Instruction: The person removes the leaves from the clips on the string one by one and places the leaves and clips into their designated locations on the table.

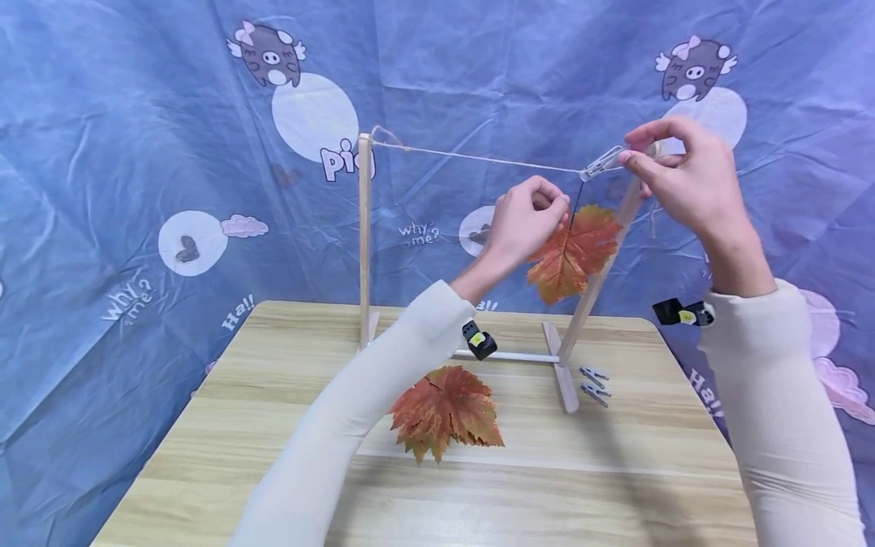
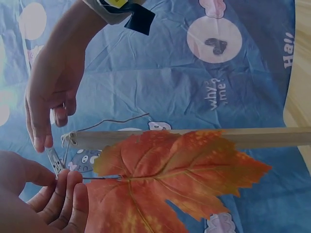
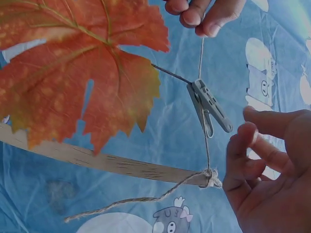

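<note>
A grey clothespin [image 3: 210, 106] clamps the dark stem of an orange-red maple leaf [image 1: 574, 252] to a thin string [image 1: 478, 157], and the leaf hangs below. My right hand [image 1: 693, 175] is beside the clothespin's handle end; in the right wrist view a small gap shows between its bent fingers and the handles. My left hand [image 1: 525, 216] is just below the string, left of the leaf stem. Its fingers are loosely curled, with nothing visible in them. In the left wrist view, the left hand [image 2: 46, 194] partly covers the clothespin [image 2: 56, 160].
The string is tied between two wooden posts [image 1: 365, 243] of a stand joined by a white bar [image 1: 513, 355]. More maple leaves [image 1: 447, 414] lie on the wooden table [image 1: 225, 448], partly behind my left sleeve. Two clothespins [image 1: 595, 393] lie right of the stand's foot. A blue patterned cloth [image 1: 102, 190] hangs behind.
</note>
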`<state>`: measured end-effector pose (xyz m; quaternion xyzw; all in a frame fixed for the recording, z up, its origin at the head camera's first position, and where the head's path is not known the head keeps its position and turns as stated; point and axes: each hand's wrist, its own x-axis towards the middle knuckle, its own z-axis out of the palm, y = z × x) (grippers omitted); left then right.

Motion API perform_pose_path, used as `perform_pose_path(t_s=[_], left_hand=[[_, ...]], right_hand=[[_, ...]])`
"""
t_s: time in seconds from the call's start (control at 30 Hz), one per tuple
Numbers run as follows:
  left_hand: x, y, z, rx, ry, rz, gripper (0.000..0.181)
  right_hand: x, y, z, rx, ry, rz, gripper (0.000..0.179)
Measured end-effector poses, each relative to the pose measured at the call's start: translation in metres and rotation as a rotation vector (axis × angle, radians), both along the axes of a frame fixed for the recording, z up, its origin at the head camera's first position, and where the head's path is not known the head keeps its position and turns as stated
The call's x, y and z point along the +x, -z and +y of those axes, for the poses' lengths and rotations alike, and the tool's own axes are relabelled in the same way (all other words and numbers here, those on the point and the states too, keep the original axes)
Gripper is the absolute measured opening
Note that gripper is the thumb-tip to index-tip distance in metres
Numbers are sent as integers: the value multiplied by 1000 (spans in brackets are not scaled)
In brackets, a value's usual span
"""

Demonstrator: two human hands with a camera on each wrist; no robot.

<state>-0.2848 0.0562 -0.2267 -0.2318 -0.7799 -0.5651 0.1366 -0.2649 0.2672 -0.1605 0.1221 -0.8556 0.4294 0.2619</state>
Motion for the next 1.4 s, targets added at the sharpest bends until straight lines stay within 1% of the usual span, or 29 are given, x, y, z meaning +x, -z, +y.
perform_pose_path(t_s=[0.13, 0.23, 0.37, 0.53, 0.67, 0.77, 0.93, 1.07, 1.17, 1.27, 1.4], left_hand=[[-4, -6, 8, -46, -33, 22, 10], [-8, -7, 12, -87, -71, 24, 10], [-11, -7, 18, -124, -98, -1, 12], [-14, -8, 24, -131, -104, -45, 18], [-18, -9, 26, -120, -85, -66, 27], [-21, -8, 27, -108, -56, -71, 29], [-25, -6, 27, -90, -31, -48, 26], [-26, -4, 26, -78, -38, -11, 21], [-26, -4, 25, -62, -43, 2, 18], [-26, -4, 23, -53, -42, 11, 17], [-26, -4, 19, -57, -42, 28, 17]], right_hand=[[-6, -7, 1, 86, 20, -74, 45], [-11, -9, 1, 129, 14, -136, 58], [-14, -7, 1, 154, 9, -185, 64], [-13, -4, 1, 137, 8, -177, 57], [-14, -3, 0, 104, 4, -159, 49], [-14, -2, 0, 80, 1, -147, 42], [-16, 0, 0, 66, 6, -119, 34], [-16, 0, -1, 38, 9, -100, 27], [-15, -2, -3, -18, -7, -77, 18], [-14, -4, -5, -83, -26, -36, 12], [-13, -8, -8, -142, -33, 20, 10]])
